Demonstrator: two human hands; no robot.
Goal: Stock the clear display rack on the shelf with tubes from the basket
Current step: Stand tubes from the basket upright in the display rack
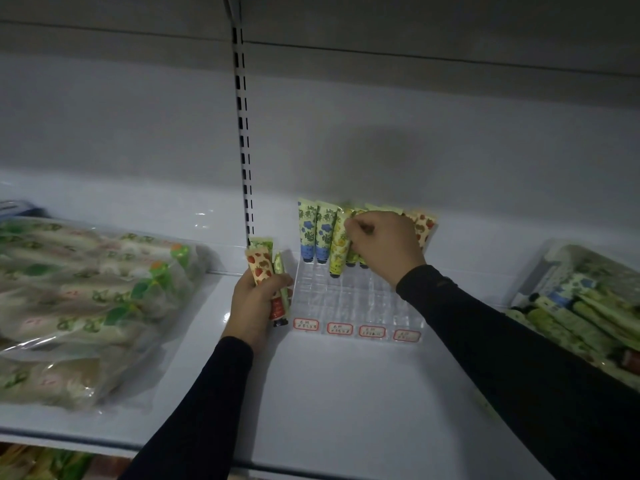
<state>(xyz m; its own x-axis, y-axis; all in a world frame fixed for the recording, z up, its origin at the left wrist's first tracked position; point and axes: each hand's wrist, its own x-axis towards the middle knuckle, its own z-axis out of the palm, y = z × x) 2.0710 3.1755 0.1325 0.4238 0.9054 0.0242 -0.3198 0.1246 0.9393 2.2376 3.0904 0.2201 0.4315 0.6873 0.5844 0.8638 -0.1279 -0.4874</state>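
The clear display rack (353,299) stands on the white shelf (346,393), with red-framed labels along its front. Several tubes stand in its back rows: two blue-flowered tubes (313,233), a yellow tube (338,247) and a strawberry tube (424,226). My right hand (382,245) is over the back rows, its fingers curled on a green tube (352,254). To the left of the rack my left hand (256,303) grips a bunch of tubes (265,268), a strawberry one in front and green ones behind. The basket (568,292) with several more tubes sits at the right.
Clear bags of packaged goods (86,299) fill the shelf's left part. A slotted upright (244,140) runs down the back wall behind the rack. Another shelf hangs overhead. More goods show on the lower shelf at the bottom left.
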